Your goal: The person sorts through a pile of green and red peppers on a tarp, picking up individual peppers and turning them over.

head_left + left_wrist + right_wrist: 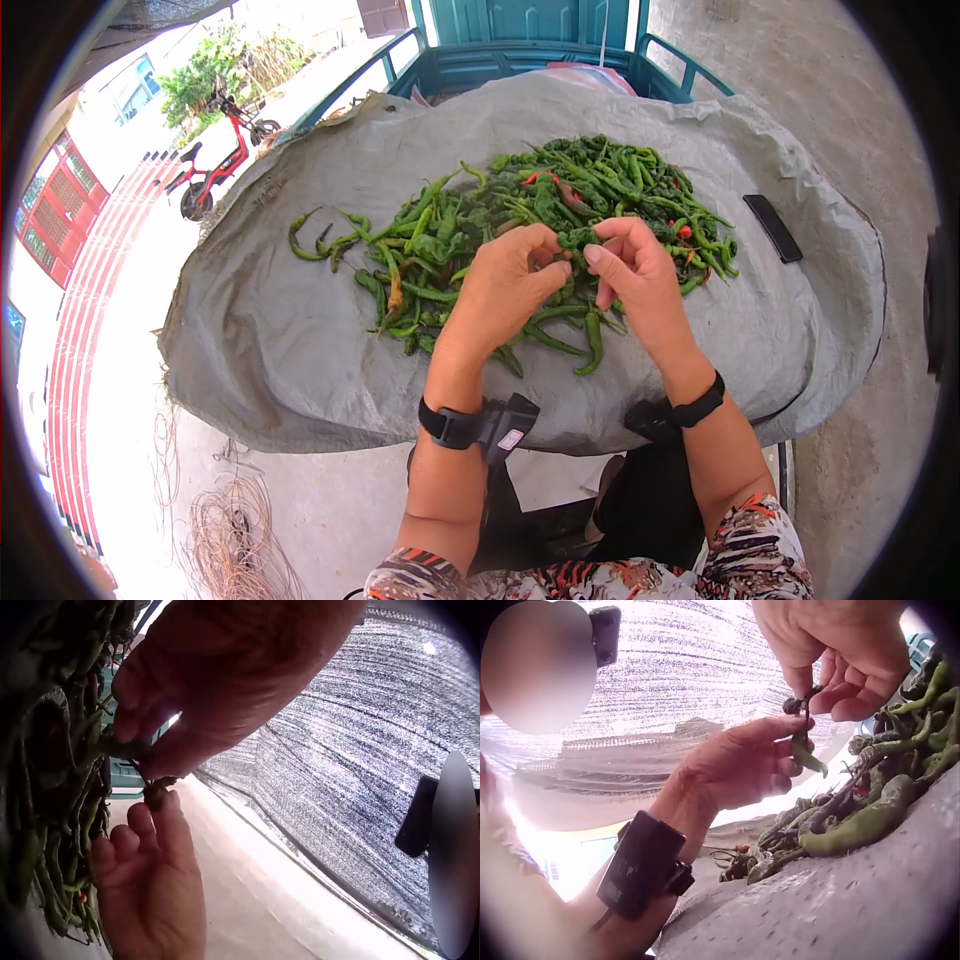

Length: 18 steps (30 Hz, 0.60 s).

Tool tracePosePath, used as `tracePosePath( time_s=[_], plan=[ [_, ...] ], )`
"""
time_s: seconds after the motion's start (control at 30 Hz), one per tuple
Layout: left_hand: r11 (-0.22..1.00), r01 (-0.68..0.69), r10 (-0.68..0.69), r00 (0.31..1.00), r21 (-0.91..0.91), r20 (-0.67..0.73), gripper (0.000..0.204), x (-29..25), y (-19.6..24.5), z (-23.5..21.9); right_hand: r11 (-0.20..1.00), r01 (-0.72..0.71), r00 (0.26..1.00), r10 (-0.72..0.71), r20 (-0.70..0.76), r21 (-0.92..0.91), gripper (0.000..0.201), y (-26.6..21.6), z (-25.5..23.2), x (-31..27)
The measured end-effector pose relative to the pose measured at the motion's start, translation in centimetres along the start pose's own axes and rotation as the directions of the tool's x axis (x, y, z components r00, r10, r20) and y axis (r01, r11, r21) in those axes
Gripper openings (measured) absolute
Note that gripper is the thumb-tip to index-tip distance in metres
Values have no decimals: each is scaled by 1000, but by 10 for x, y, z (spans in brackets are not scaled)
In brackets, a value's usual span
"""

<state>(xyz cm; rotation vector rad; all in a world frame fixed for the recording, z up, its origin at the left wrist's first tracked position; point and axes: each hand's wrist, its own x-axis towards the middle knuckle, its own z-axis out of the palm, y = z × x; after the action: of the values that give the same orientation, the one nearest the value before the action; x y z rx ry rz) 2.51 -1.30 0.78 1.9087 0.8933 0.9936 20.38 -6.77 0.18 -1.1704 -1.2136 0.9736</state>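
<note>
Both hands meet above the near side of a heap of green chili peppers (610, 180), some of them red or wrinkled. My left hand (505, 285) pinches a small green pepper (808, 755) between thumb and fingers. Close against it, my right hand (640, 280) pinches a dark, shrivelled bit (155, 793) at the pepper's thin stem, thumb against forefinger. In the right wrist view the pepper hangs tip down below the joined fingertips. Loose peppers (592, 345) lie under the hands.
The heap rests on a grey sheet (300, 380) over a raised bed. A black phone (773, 228) lies on its right side. Behind stands a teal cart frame (530, 22). A red scooter (225, 160) and tangled wire (240, 540) are at left.
</note>
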Motion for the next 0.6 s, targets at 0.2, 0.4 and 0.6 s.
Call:
tracePosePath(
  time_s=[0.2,0.4,0.6],
  plan=[
    [991,-22,29,998,134,-54,20,1,-4,1,999,39,999,-40,24,20,28,0,7,-1],
    [986,26,-24,1000,163,-16,21,-1,-2,-1,972,211,967,-193,-167,102,24,-4,2,-1],
    [975,101,-113,992,-195,-52,19,4,3,-4,992,122,970,-117,-212,11,30,-5,3,0]
  ],
)
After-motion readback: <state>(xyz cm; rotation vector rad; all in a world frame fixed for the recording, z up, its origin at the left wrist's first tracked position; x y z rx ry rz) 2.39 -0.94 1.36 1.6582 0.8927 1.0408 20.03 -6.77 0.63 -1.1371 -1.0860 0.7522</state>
